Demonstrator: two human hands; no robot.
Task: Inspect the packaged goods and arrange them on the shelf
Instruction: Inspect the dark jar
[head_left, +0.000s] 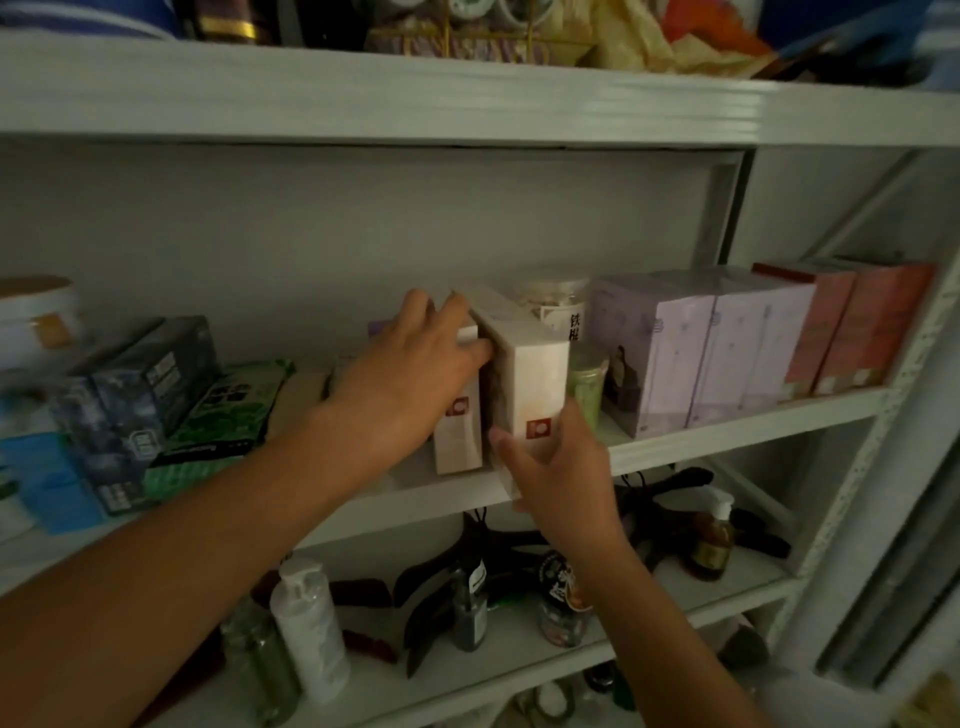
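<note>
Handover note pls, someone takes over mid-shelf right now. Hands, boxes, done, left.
Left hand: grips the top of the left white box, which stands upright on the middle shelf.
Right hand: pinches the lower front of the right white box, upright beside the first, at the shelf's front edge.
Done: lilac boxes and pink boxes stand in a row to the right; dark boxes and a green box sit to the left.
Left: probably seat both white boxes in line with the row. Can't tell whether they've been inspected.
</note>
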